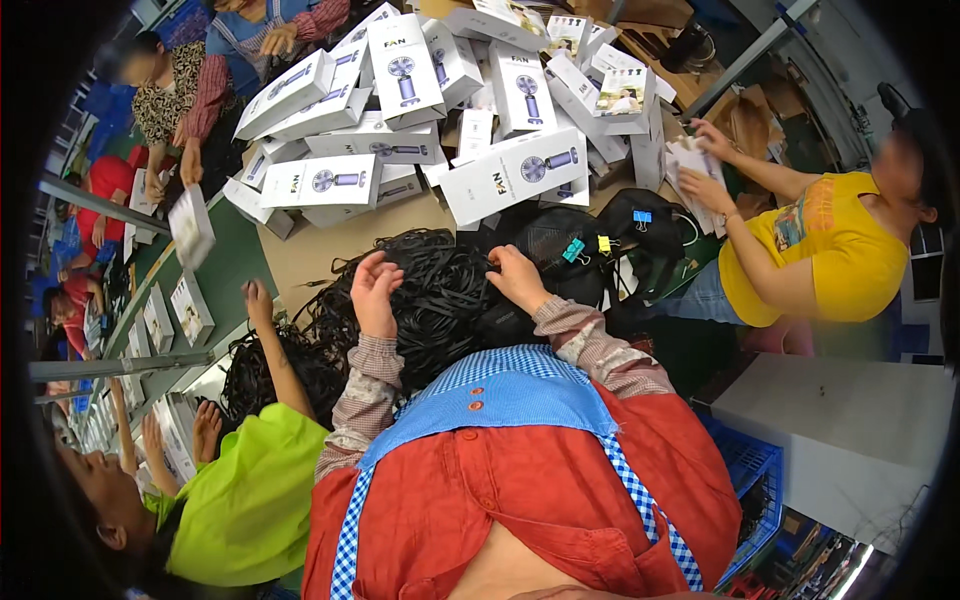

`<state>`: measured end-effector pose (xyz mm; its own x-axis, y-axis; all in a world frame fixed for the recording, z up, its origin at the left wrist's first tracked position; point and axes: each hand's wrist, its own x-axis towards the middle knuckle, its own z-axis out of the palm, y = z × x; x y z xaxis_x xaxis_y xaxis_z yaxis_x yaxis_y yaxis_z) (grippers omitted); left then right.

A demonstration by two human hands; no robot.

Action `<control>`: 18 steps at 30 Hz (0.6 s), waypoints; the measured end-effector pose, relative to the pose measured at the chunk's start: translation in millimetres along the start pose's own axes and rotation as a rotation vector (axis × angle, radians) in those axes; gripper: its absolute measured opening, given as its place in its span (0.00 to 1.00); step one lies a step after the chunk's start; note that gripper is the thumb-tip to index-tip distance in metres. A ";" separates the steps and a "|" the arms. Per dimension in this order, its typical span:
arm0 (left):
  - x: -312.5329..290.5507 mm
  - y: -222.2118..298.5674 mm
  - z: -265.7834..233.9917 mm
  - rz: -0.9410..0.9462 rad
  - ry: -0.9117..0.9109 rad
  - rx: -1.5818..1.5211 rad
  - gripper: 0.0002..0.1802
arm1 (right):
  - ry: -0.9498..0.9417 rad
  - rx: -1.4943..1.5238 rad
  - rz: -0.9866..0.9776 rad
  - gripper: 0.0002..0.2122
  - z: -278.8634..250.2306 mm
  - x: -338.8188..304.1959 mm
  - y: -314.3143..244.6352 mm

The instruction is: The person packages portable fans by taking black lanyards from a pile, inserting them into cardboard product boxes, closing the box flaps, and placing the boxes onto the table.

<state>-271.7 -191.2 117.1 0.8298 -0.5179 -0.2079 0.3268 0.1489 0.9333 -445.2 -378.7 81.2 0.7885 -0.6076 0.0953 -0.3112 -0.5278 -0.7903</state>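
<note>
I see left hand centre frame, fingers curled, pinching strands of the tangled heap of thin black cords | right hand just right, fingers bent into the same heap | white rectangular fan boxes piled at upper centre

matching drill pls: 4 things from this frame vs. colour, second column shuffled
Things:
1. cords
2. boxes
3. crate
4. co-worker's shirt, right

Colours:
A. white
B. yellow
C. black
D. blue

Pairs: 1-C, 2-A, 3-D, 4-B. Left hand and right hand both rest on the cords.
</note>
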 end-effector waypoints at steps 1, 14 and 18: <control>-2.7 -2.5 0.7 0.002 0.000 0.001 0.15 | -0.050 -0.140 -0.003 0.04 4.1 -1.1 6.1; -7.0 20.8 5.1 0.063 -0.124 0.036 0.20 | 0.103 0.005 -0.227 0.02 -54.2 6.6 -72.8; -24.9 63.7 58.1 0.182 -0.611 0.124 0.43 | 0.106 0.217 -0.379 0.02 -83.8 12.6 -145.8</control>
<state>-297.8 -217.7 198.8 0.4482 -0.8849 0.1270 0.1196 0.2001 0.9725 -434.4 -359.1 248.4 0.7634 -0.4587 0.4548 0.1162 -0.5951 -0.7952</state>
